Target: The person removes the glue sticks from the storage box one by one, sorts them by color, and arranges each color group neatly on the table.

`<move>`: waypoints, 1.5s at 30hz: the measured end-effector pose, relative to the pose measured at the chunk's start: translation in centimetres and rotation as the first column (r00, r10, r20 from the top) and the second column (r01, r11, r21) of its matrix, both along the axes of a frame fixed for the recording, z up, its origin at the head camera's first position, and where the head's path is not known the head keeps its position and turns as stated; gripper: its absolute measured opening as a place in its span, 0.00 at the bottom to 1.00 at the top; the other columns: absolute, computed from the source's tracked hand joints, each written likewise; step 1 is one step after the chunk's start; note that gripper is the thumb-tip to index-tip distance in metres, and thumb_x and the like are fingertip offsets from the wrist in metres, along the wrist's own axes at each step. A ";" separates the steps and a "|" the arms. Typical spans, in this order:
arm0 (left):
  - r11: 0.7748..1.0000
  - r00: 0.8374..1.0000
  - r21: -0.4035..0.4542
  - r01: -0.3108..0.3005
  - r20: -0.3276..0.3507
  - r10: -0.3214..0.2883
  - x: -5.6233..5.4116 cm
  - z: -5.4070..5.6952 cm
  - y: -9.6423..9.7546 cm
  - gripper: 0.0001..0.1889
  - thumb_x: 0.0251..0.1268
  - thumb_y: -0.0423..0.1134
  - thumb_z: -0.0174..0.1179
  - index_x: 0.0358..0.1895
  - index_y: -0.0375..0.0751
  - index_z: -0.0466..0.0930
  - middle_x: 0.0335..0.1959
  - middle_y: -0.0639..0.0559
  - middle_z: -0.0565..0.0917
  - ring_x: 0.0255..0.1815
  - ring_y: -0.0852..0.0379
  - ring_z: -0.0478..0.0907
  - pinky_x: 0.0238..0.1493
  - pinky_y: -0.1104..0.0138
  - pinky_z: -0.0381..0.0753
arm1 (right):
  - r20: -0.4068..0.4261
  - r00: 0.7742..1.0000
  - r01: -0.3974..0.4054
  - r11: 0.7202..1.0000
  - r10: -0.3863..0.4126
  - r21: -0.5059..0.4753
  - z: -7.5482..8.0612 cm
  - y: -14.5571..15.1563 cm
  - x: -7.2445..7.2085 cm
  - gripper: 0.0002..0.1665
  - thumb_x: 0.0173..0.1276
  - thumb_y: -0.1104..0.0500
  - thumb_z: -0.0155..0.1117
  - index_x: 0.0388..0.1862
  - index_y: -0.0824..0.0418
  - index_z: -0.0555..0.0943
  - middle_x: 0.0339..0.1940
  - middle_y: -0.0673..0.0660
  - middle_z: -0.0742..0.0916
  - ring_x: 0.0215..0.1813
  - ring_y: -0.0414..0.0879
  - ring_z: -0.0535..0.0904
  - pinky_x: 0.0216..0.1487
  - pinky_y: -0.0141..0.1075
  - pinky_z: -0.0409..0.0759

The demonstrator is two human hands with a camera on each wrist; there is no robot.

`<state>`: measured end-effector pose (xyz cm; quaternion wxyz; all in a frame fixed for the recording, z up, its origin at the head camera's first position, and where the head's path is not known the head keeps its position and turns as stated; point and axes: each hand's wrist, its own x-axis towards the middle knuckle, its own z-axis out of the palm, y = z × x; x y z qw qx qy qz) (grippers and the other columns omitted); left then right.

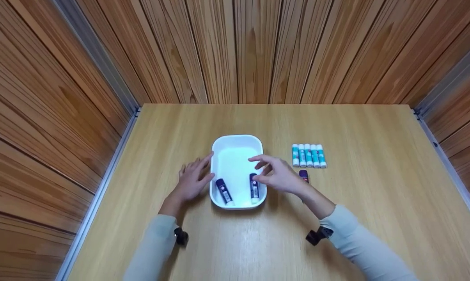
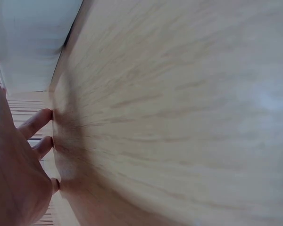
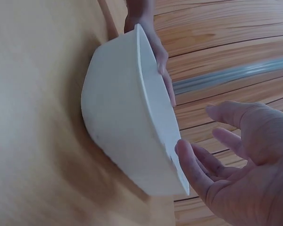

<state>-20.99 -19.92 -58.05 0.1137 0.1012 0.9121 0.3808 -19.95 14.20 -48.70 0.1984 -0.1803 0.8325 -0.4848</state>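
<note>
A white plastic tub (image 1: 236, 160) sits on the table between both hands. My left hand (image 1: 194, 181) touches its left rim with thumb and index finger; in the left wrist view, other fingertips (image 2: 45, 114) of it reach down to the tabletop. Over the right rim hovers my right hand (image 1: 279, 174), its thumb and fingers apart with nothing between them, as the right wrist view confirms. Inside the tub lie two dark purple glue sticks with white ends, one (image 1: 224, 191) slanted at the near left, the other (image 1: 254, 191) at the near right, partly under the right hand.
Several teal and white glue sticks (image 1: 308, 155) lie side by side in a row right of the tub. Just nearer is another purple stick (image 1: 304, 175), partly hidden by the right forearm. Wood-panelled walls (image 1: 254, 50) border the table at the back and sides.
</note>
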 end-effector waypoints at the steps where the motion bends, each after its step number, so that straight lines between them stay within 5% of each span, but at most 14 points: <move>1: 1.000 1.000 -0.004 -0.004 0.001 0.004 0.0 0.1 -0.1 0.39 0.88 0.65 0.52 0.92 0.83 0.45 0.95 0.57 0.61 0.99 0.34 0.42 0.92 0.28 0.23 | 0.005 1.000 -0.014 1.000 0.014 -0.003 0.0 -0.5 -0.1 0.33 0.81 0.59 0.74 0.81 0.56 0.79 0.69 0.73 0.85 0.59 0.56 0.87 0.54 0.39 0.88; 16: 1.000 1.000 -0.023 -0.010 0.017 0.011 0.0 0.3 0.1 0.39 0.87 0.65 0.53 0.91 0.86 0.45 0.96 0.58 0.59 0.99 0.34 0.43 0.92 0.29 0.24 | 0.094 0.981 -0.176 0.983 0.171 0.044 -0.5 -5.5 -0.4 0.40 0.81 0.57 0.74 0.87 0.56 0.72 0.74 0.72 0.82 0.64 0.58 0.89 0.58 0.43 0.91; 30: 1.000 1.000 -0.008 -0.001 -0.002 0.001 0.0 0.1 0.0 0.40 0.87 0.66 0.53 0.92 0.82 0.46 0.95 0.56 0.61 0.98 0.32 0.43 0.92 0.27 0.24 | 0.229 0.959 -0.197 0.974 0.167 0.115 -2.4 -7.9 -0.7 0.46 0.79 0.53 0.77 0.90 0.50 0.68 0.75 0.69 0.83 0.65 0.57 0.87 0.57 0.43 0.89; 38: 1.000 1.000 -0.022 -0.004 0.009 0.004 -0.1 0.1 0.2 0.39 0.87 0.66 0.52 0.93 0.81 0.46 0.95 0.54 0.61 0.98 0.32 0.43 0.91 0.27 0.23 | 0.330 0.932 -0.188 0.978 0.150 0.087 -3.1 -8.4 -0.5 0.46 0.78 0.56 0.77 0.90 0.47 0.68 0.74 0.68 0.82 0.54 0.52 0.90 0.54 0.42 0.91; 45: 1.000 1.000 -0.005 -0.003 0.009 0.003 0.0 0.1 0.2 0.40 0.87 0.66 0.53 0.93 0.81 0.45 0.95 0.55 0.60 0.98 0.32 0.42 0.91 0.27 0.21 | 0.364 0.917 -0.217 0.971 0.165 0.105 -3.5 -8.8 -0.6 0.48 0.78 0.56 0.78 0.91 0.45 0.67 0.69 0.63 0.83 0.55 0.50 0.87 0.54 0.40 0.87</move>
